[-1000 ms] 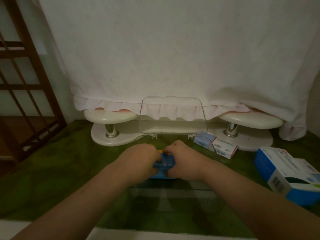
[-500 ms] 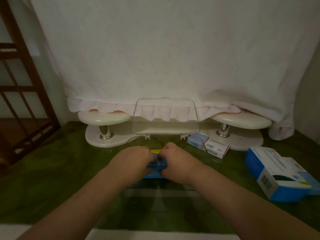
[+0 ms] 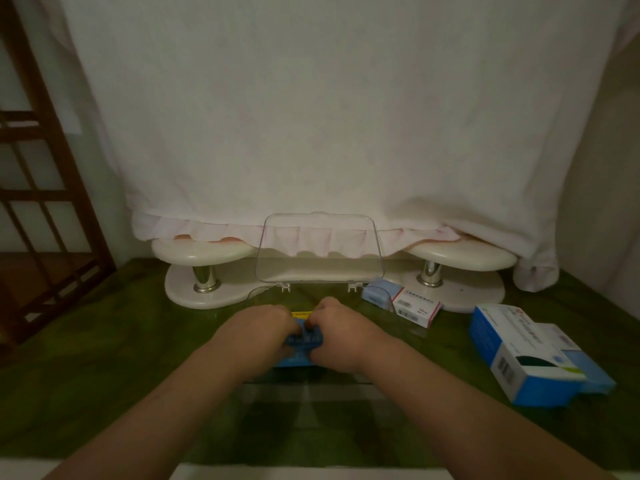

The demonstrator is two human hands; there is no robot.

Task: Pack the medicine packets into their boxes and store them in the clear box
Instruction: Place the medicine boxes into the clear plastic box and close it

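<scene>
A small blue medicine box (image 3: 298, 346) with a yellow edge sits between both hands at the table's middle. My left hand (image 3: 258, 329) grips its left side and my right hand (image 3: 341, 336) grips its right side, fingertips meeting on top. Most of the box is hidden under my fingers. The clear box's upright lid (image 3: 320, 249) stands just behind the hands; its base is hard to make out around them. A white and red medicine box (image 3: 414, 306) lies at the clear box's right corner. Larger blue and white boxes (image 3: 526, 356) lie at the right.
The green table (image 3: 104, 358) carries a white two-tier stand (image 3: 204, 271) along the back, under a hanging white cloth (image 3: 311, 116). A dark wooden lattice frame (image 3: 45, 174) stands at the left. A pale edge runs along the table's front.
The view has shifted slightly, so the scene sits a little further left. Both hands stay closed on the blue box, with fingers working on its top.
</scene>
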